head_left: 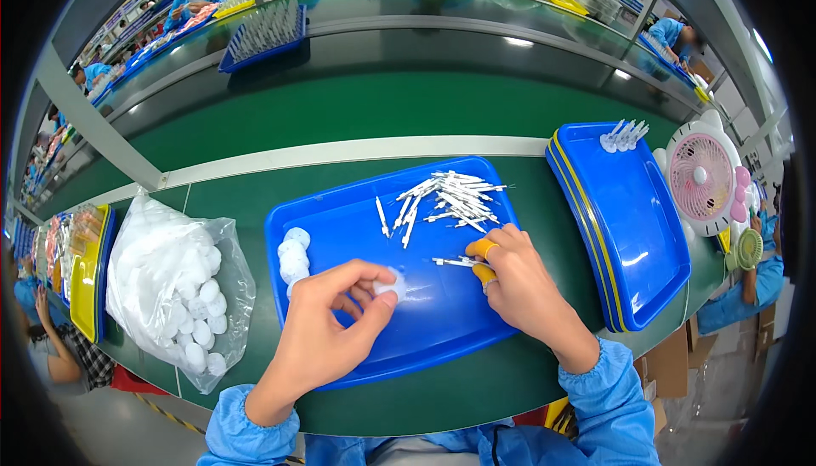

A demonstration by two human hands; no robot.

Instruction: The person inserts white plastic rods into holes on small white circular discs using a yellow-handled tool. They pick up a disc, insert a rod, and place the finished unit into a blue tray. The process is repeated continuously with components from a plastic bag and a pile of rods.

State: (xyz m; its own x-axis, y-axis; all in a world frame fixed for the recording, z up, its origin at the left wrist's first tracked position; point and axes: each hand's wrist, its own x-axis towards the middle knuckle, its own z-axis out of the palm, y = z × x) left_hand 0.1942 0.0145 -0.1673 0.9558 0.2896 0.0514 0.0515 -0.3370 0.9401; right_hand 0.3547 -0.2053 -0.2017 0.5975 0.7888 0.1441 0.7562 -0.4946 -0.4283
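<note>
Over the blue tray (425,334), my left hand (327,317) pinches a small round, translucent white disc (392,284) between thumb and fingers. My right hand (523,283), with yellow finger cots on its fingertips, is closed on a thin white stick-like part (452,262) that points left toward the disc. The stick and the disc are apart. Behind my right hand, a loose pile of similar white sticks (463,196) lies in the tray. A short row of white discs (293,253) rests along the tray's left side.
An open clear bag of white discs (202,304) stands left of the tray. At right are stacked blue trays (633,219), the top one holding several disc-and-stick pieces (625,136). A pink-and-white fan (701,173) stands beyond them. A green conveyor belt (382,105) runs behind.
</note>
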